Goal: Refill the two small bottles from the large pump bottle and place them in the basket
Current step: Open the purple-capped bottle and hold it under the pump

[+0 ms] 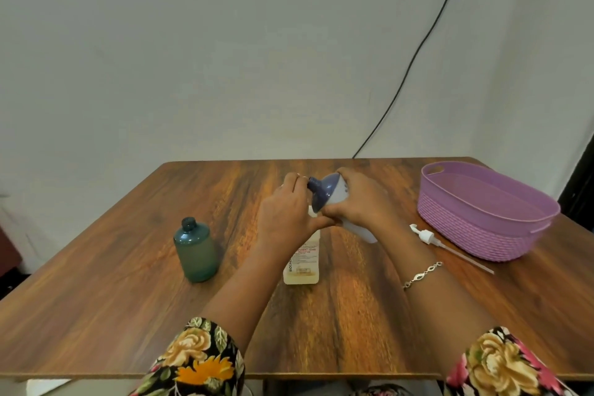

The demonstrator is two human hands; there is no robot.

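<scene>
While my right hand grips the tilted blue-topped small bottle, my left hand pinches its neck above the large bottle. Its pump lies out. The green small bottle stands uncapped; the purple basket holds neither yet.

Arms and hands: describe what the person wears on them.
Both sleeves, left sleeve and right sleeve, are black floral fabric with yellow, orange and pink flowers, ending near the elbows. A silver link bracelet sits on the right wrist. Left hand and right hand are ungloved.
</scene>
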